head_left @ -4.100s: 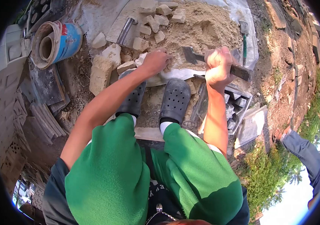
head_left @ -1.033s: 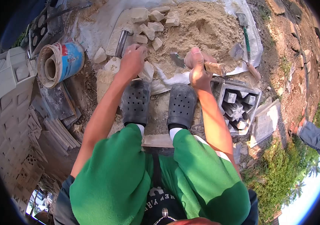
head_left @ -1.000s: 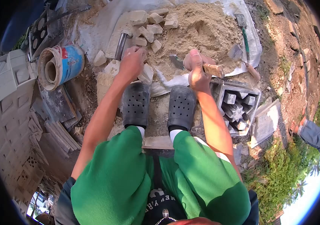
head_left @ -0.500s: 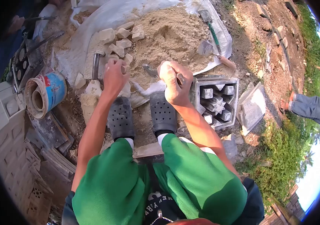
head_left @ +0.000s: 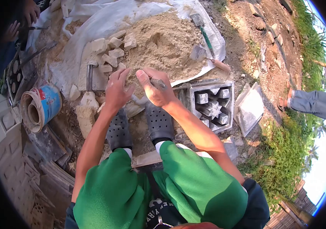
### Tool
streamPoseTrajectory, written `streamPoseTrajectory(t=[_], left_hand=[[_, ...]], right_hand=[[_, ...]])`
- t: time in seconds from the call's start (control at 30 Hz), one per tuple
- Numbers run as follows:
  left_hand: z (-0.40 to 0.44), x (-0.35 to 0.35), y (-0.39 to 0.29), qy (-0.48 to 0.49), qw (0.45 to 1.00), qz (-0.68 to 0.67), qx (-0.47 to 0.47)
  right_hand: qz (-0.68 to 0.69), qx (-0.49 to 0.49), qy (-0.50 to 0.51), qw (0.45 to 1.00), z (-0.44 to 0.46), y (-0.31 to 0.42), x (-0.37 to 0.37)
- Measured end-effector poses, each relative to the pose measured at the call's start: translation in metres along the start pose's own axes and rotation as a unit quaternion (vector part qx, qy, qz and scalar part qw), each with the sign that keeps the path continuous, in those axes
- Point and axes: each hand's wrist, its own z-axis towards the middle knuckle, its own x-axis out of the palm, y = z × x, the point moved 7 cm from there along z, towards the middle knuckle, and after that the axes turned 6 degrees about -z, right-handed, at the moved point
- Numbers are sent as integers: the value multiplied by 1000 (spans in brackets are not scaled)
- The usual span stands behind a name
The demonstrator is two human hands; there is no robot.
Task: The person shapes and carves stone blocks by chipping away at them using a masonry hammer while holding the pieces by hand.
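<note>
My right hand (head_left: 156,87) is closed around a hand tool whose short grey-brown handle end (head_left: 159,84) sticks out of the fist; its working end is hidden. My left hand (head_left: 118,91) is beside it, above the sheet edge, with fingers bent and thumb apart, and I see nothing in it. Beyond both hands lies a heap of pale sand (head_left: 163,34). Several pale stone chunks (head_left: 111,57) lie past my left hand, and a hammer (head_left: 90,76) is left of it. A metal mould (head_left: 229,108) with a star-shaped core stands right of my right hand.
On the white sheet (head_left: 212,24) lie a green-handled tool (head_left: 205,34) and a wooden-handled trowel (head_left: 219,64). A blue bucket (head_left: 52,102) stands left, near stacked pale blocks (head_left: 6,149). Another person's hands (head_left: 31,13) show upper left; someone's legs (head_left: 312,103) are at right.
My left hand's fingers have loosened from a tighter curl. My right hand has turned, bringing the tool's handle end into view and hiding its metal part. The camera view has shifted slightly.
</note>
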Motion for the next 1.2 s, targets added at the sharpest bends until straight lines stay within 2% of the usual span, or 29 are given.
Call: streamPoseTrajectory(t=[0.03, 0.07, 0.1, 0.17, 0.2, 0.27, 0.43, 0.5, 0.57, 0.63, 0.7, 0.83, 0.87, 0.9, 0.97, 1.03, 1.07, 1.1, 1.17, 1.2], left_hand=[[3, 0, -17, 10, 995, -100, 25], [5, 1, -30, 21, 979, -198, 51], [7, 5, -32, 21, 979, -198, 50], [10, 29, -30, 124, 954, -275, 5], [10, 31, -32, 123, 954, -274, 4], [12, 30, -41, 114, 975, -179, 67], [8, 24, -44, 65, 978, -191, 55], [10, 25, -43, 50, 983, -165, 68], [12, 23, -48, 44, 988, -137, 60], [14, 16, -54, 7, 985, -150, 86], [16, 11, -60, 6, 981, -175, 87], [19, -4, -76, -9, 962, -265, 65], [18, -5, -78, -8, 962, -264, 64], [18, -5, -76, 0, 954, -298, 36], [17, -5, -70, 7, 944, -329, 5], [15, -7, -55, -37, 923, -380, -41], [15, -5, -46, -41, 914, -401, -50], [17, -5, -39, -42, 914, -400, -51], [22, -6, -26, -62, 860, -503, -53], [24, -5, -20, -75, 847, -523, -64]], right_hand=[[-33, -33, -17, 999, 3, 7, -2], [-61, -41, 17, 997, 3, 9, -3], [-61, -41, 17, 997, 3, 8, -3], [1, -38, 35, 999, 0, 2, 0], [2, -39, 36, 999, -3, 1, -2], [-4, -49, 55, 997, -8, 2, -5], [-7, -108, 143, 984, -4, 9, -17], [-107, -141, 137, 975, 6, 1, -35], [-199, -49, 145, 968, 30, -38, -69], [-347, 12, 68, 935, 63, -90, -111], [-404, 72, 4, 912, 97, -125, -149], [-444, 85, 16, 892, 139, -203, -172], [-457, 61, 56, 886, 140, -223, -164], [-470, 37, 96, 877, 139, -226, -153], [-492, 41, 89, 865, 139, -231, -144], [-473, 159, 95, 861, 137, -223, -144], [-509, 119, 81, 849, 138, -228, -143], [-508, 119, 83, 849, 139, -219, -143], [-518, 156, 180, 822, 139, -205, -139], [-531, 79, 123, 835, 137, -197, -137]])
